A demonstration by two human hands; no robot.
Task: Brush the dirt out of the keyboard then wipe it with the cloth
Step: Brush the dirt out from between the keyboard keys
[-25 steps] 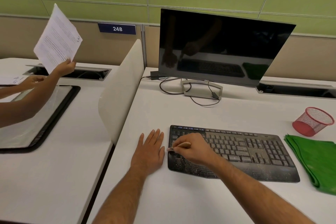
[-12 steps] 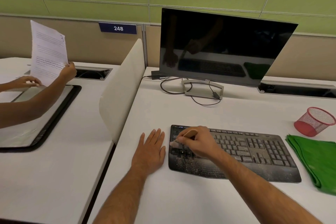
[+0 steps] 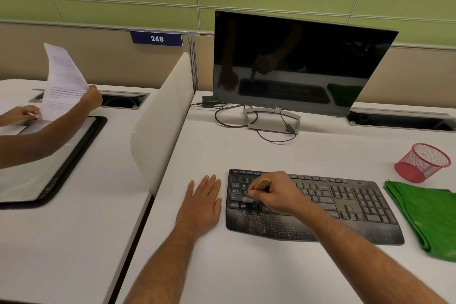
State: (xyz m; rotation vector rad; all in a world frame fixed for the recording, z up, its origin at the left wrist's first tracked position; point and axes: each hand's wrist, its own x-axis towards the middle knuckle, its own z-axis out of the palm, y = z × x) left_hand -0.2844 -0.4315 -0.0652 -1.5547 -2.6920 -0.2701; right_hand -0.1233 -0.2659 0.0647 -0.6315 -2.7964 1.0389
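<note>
We read "248" in white on a blue sign (image 3: pixel 157 38) on the far partition, and "DELL" on the monitor (image 3: pixel 278 108) bottom bezel. Paper (image 3: pixel 64 81) text at left too blurred.

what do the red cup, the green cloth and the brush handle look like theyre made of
Red cup: looks like metal wire mesh painted red; you can see through its fine grid.
Green cloth: soft woven or microfibre fabric, matte, folded in layers.
Brush handle in the right hand: pale tan with a rounded end, probably wood, though plastic is possible.
</note>
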